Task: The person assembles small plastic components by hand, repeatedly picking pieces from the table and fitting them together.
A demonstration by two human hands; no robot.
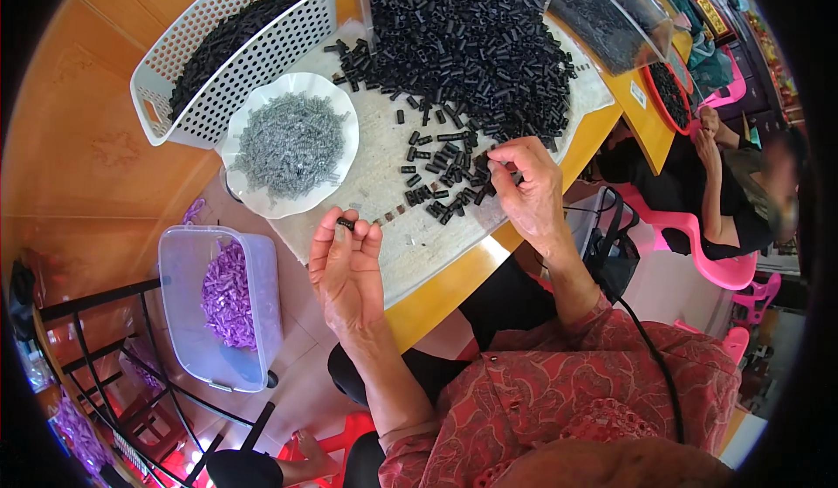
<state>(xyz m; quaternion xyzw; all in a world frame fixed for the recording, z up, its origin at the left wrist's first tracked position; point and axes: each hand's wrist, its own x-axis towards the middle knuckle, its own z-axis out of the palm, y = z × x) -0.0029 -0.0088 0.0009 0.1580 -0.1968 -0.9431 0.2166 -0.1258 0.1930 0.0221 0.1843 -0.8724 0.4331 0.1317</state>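
Note:
My left hand (346,265) is raised palm-up over the table's near edge and pinches a small black tube piece (346,223) between thumb and fingertips. My right hand (526,187) reaches into scattered black tube pieces (441,182) on the white mat (410,244), fingers pinched on one small black piece. A large heap of the same black pieces (463,34) lies farther back. A white scalloped plate (345,152) holds a pile of small metal springs (288,143), just left of the scattered pieces.
A white perforated basket (288,34) with black parts stands at back left. A clear bin (179,270) of purple parts sits on the floor at left. A clear box (611,17) stands at back right. Another person (724,191) sits at right on pink chairs.

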